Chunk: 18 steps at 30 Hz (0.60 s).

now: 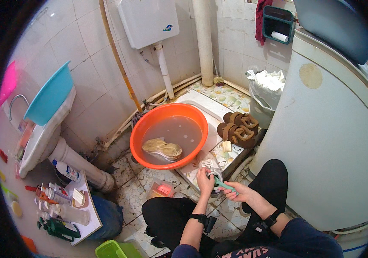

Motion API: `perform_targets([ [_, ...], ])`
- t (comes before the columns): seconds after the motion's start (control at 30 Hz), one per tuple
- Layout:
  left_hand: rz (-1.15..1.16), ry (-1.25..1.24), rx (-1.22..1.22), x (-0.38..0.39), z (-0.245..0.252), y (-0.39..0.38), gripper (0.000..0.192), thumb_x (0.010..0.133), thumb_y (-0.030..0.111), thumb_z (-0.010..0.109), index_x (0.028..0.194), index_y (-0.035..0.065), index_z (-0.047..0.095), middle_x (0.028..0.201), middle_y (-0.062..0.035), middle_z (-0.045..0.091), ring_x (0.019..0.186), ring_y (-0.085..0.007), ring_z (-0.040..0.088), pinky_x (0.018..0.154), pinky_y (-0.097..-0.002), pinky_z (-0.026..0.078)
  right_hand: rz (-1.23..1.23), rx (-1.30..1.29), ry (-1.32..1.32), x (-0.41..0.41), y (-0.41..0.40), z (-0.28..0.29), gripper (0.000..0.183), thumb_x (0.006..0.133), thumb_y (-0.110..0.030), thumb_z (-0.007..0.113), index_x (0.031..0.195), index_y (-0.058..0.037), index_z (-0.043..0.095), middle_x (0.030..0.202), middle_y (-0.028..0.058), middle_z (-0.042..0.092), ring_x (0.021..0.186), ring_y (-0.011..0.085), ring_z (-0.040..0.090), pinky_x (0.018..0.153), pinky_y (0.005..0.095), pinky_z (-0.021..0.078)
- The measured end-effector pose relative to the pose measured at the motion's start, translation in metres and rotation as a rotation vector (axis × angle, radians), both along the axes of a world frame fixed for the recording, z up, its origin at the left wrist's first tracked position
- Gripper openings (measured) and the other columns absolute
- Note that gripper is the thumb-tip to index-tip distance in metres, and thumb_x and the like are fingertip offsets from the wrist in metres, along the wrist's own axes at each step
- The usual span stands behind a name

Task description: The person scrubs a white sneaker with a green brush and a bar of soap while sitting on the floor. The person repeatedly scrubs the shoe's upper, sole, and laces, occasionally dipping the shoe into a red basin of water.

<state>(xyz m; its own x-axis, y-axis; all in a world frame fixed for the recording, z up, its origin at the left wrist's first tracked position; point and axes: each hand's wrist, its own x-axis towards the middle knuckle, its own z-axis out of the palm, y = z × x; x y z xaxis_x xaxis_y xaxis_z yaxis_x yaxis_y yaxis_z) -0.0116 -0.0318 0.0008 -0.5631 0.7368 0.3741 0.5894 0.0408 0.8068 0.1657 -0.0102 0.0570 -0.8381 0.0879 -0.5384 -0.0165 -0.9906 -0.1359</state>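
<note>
A white lace-up shoe (210, 162) rests on the edge of the raised tiled step, its opening towards me. My left hand (205, 182) grips the shoe at its collar and tongue. In my right hand (240, 192) is the handle of a light green brush (227, 186), its head inside the shoe's opening and hidden there. Beyond my hands stands an orange basin (201, 154) of cloudy grey water. Another shoe (162, 149) floats in it, sole up.
Brown strapped shoes (240, 129) and a cream soap bar (226, 146) lie on the step. A bagged trash bin (261, 100) and washing machine (326, 138) stand at right. Left are a sink pedestal (80, 161) and a small table (88, 222) with bottles. A soap box (163, 191) lies near my knee.
</note>
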Motion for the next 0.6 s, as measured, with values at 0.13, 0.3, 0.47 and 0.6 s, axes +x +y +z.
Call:
perform_targets([
  [0.13, -0.008, 0.013, 0.026, -0.001, 0.001, -0.001, 0.017, 0.069, 0.003, 0.062, 0.083, 0.0023, 0.052, 0.095, -0.0139, 0.053, 0.094, -0.0340, 0.051, 0.083, -0.0396, 0.042, -0.066, -0.114, 0.031, -0.010, -0.014, -0.006, 0.043, 0.100, -0.043, 0.034, 0.101, -0.0047, 0.051, 0.055, -0.0043, 0.033, 0.041, 0.0066, 0.028, 0.039, 0.0227, 0.0226],
  [0.3, -0.019, 0.016, 0.028, -0.002, 0.004, -0.003, 0.018, 0.069, 0.005, 0.063, 0.082, 0.0031, 0.052, 0.098, -0.0138, 0.054, 0.096, -0.0344, 0.050, 0.086, -0.0407, 0.041, -0.082, 0.179, -0.291, -0.022, -0.046, 0.005, 0.042, 0.100, -0.048, 0.028, 0.091, -0.0096, 0.043, 0.051, -0.0052, 0.027, 0.038, 0.0080, 0.020, 0.036, 0.0252, 0.0166],
  [0.47, -0.005, 0.015, 0.035, -0.002, 0.007, -0.002, 0.019, 0.068, 0.005, 0.064, 0.081, 0.0029, 0.051, 0.097, -0.0138, 0.053, 0.097, -0.0338, 0.050, 0.086, -0.0401, 0.040, -0.087, 0.284, -0.362, -0.022, -0.067, 0.019, 0.042, 0.098, -0.051, 0.030, 0.091, -0.0111, 0.039, 0.053, -0.0047, 0.025, 0.040, 0.0080, 0.018, 0.037, 0.0254, 0.0157],
  [0.6, -0.006, -0.019, 0.046, -0.003, 0.008, 0.000, 0.019, 0.068, 0.006, 0.065, 0.081, 0.0029, 0.050, 0.096, -0.0138, 0.052, 0.096, -0.0338, 0.050, 0.085, -0.0402, 0.040, -0.076, 0.252, -0.337, -0.009, -0.076, 0.027, 0.042, 0.098, -0.052, 0.033, 0.088, -0.0120, 0.041, 0.053, -0.0049, 0.024, 0.041, 0.0086, 0.017, 0.040, 0.0255, 0.0158],
])
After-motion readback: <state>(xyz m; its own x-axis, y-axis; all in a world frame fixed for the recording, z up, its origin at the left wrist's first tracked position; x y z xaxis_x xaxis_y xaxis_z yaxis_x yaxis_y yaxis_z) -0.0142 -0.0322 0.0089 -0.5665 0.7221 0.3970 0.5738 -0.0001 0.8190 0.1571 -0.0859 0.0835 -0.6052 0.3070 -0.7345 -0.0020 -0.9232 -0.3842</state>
